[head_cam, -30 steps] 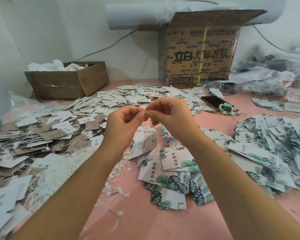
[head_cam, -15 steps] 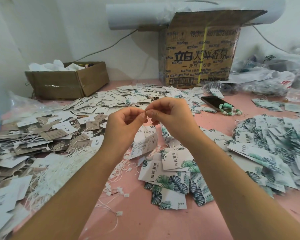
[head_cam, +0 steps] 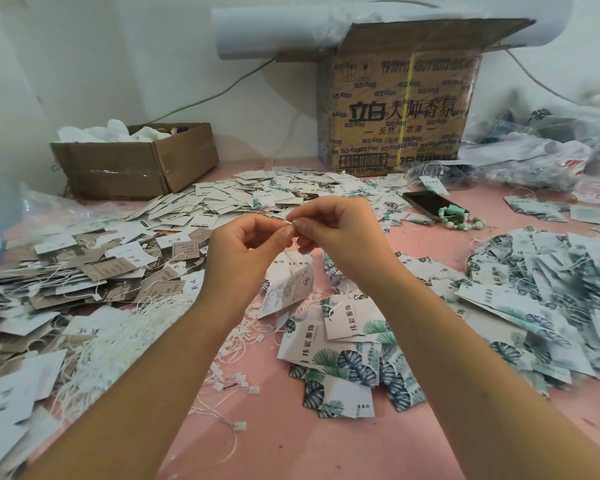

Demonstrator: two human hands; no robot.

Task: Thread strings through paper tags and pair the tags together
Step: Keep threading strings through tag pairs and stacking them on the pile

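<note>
Both forearms reach forward, left hand [head_cam: 243,251] and right hand [head_cam: 340,233] raised, curled fingers [head_cam: 282,236] meeting tip to tip

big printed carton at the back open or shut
Open: the big printed carton has its top flaps lifted and spread out above it. Its contents are hidden.

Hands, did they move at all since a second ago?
Nothing visibly moved. The left hand and the right hand still pinch the string between their fingertips, and the tag still hangs just below them.
</note>
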